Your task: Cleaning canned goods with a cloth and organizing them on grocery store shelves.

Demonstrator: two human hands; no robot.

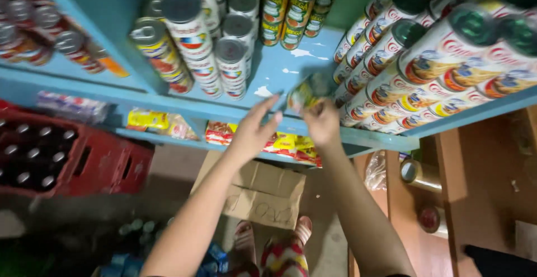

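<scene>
My right hand (322,123) grips a small green and yellow can (309,91), blurred by motion, just above the front edge of a blue shelf (279,67). My left hand (255,128) is beside it to the left, fingers spread, holding nothing and nearly touching the can. Stacked cans with white and red labels (226,67) stand left of the bare shelf patch, and green and yellow cans (291,14) stand at its back.
Rows of white canisters with dark lids (425,64) lie stacked on the right. Packets (285,142) sit on the shelf below. A red bottle crate (61,156) is at left, a cardboard box (260,196) on the floor by my feet, a wooden counter (481,182) at right.
</scene>
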